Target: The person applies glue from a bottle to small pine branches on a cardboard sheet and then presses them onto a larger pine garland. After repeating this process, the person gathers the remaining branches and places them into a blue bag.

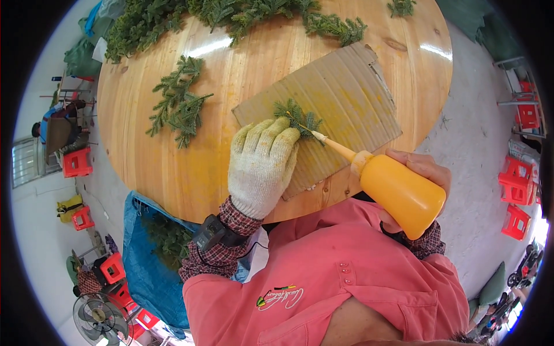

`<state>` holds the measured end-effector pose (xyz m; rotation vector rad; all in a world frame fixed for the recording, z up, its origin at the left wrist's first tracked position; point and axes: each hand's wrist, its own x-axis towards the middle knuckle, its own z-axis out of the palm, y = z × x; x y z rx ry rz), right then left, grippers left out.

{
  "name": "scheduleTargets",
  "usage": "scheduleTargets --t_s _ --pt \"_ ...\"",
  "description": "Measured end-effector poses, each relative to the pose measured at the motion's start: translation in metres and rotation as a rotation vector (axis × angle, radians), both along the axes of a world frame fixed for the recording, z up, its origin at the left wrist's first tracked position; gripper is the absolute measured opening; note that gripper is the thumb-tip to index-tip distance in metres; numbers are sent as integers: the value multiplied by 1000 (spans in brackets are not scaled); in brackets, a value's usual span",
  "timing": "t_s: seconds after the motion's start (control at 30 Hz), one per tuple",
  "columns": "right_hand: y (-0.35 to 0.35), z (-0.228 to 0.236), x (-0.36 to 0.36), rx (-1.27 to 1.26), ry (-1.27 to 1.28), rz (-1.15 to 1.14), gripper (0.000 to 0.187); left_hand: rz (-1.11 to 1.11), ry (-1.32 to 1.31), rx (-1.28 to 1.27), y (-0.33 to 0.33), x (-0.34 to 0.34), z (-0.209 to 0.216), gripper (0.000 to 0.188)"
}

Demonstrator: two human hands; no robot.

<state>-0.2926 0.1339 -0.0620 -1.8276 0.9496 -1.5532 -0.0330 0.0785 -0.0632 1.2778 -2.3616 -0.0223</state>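
The left hand (262, 164), in a knitted white glove yellowed at the fingers, pinches a small fir sprig (295, 115) at its near end. The sprig juts out beyond the fingertips, its needled tips fanning up and to the right, so most of it lies clear of the grip, over the cardboard. The bare right hand (428, 171) is wrapped around the body of a yellow squeeze bottle (402, 193), fingers over its far side. The bottle is tilted on its side, and its long tapered nozzle (339, 149) points left toward the gloved hand; the pale tip meets the sprig just beside the gloved fingers, though whether it touches the stem cannot be told.

Beneath both is a sheet of corrugated cardboard (352, 95), set askew and dusted with yellow stains. It rests on a round wooden table (133, 104). Left of the cardboard lies a larger fir branch (180, 104), apart from it, and along the far edge is a heap of fir branches (147, 26); a lone fir tip (401, 7) sits to the right of them. Below the table's left edge, a blue tarpaulin (141, 265) surrounds more greenery (167, 239).
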Motion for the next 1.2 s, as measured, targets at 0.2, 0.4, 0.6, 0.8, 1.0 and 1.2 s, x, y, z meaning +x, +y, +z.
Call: scheduleTargets --t_s 0.2,0.4,0.6,0.8,1.0,1.2 --pt "5 5 -6 -16 14 27 81 0 -34 -41 -1 1 -4 29" --pt "19 5 -5 31 90 -147 70 -1 -12 -14 0 0 1 27" --pt "25 4 -6 39 79 -199 75 -6 -19 -25 0 -1 0 25" --pt "28 11 -16 67 57 -228 80 -14 0 -30 -1 1 0 27" --pt "36 1 -41 123 -4 -414 83 68 -12 -55 -2 8 20 31" --pt "37 -6 -50 255 -108 -411 83 -6 -121 -111 -26 -4 27 34"
